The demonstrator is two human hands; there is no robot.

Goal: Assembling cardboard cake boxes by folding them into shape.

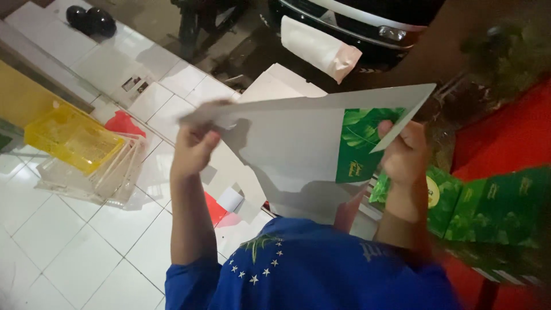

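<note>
The left hand (195, 143) pinched one end of the flat box card (293, 143). The right hand (404, 152) pinched the other end. The card stretched sideways between both grips, its green leafy side nearer the right hand.

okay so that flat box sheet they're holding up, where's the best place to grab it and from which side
Probably by its two opposite edges, one hand from each side, as now: left hand pinches the left corner, right hand the right edge of the sheet. It is wide, thin and floppy, so a one-sided grip would likely let it sag.
</note>
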